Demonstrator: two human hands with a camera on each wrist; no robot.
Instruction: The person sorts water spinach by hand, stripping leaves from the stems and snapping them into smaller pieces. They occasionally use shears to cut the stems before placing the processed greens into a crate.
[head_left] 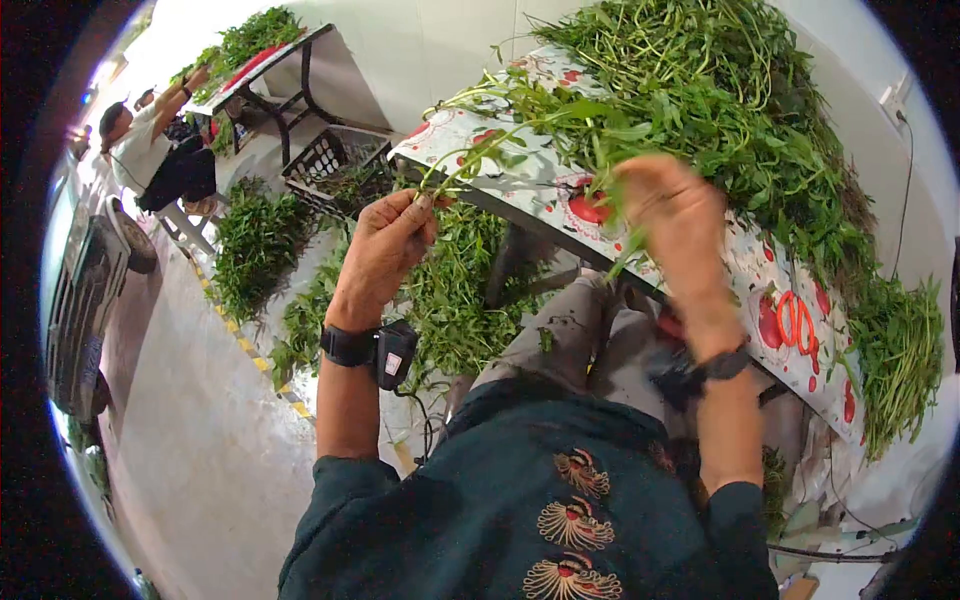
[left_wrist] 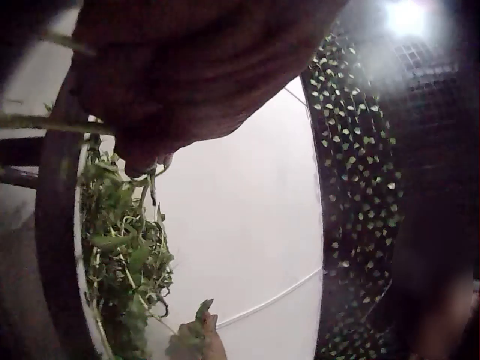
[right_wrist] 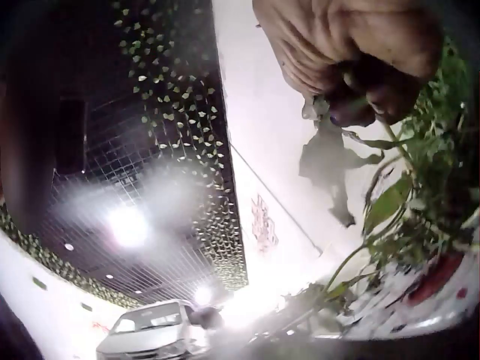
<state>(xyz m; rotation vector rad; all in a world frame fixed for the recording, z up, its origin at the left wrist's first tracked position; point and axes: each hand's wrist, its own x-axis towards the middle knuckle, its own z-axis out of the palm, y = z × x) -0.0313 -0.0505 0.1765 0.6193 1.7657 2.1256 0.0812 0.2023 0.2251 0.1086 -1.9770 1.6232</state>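
My left hand (head_left: 378,252) pinches the cut ends of a few long green leafy stems (head_left: 490,142) between thumb and fingers, just off the near edge of the table. The stems reach over the tabletop toward the heap. My right hand (head_left: 682,225), blurred in the head view, is raised over the table's front part. In the right wrist view its fingers are curled, with a leafy sprig (right_wrist: 330,161) hanging from them. Behind both hands a large heap of leafy green stems (head_left: 740,120) covers the back of the table.
The table has a white cloth with red prints (head_left: 540,180). Orange-handled scissors (head_left: 797,322) lie at its right. More greens (head_left: 460,290) lie on the floor beside a black crate (head_left: 335,165). Another person (head_left: 150,150) sits at a farther table, near a parked vehicle (head_left: 85,300).
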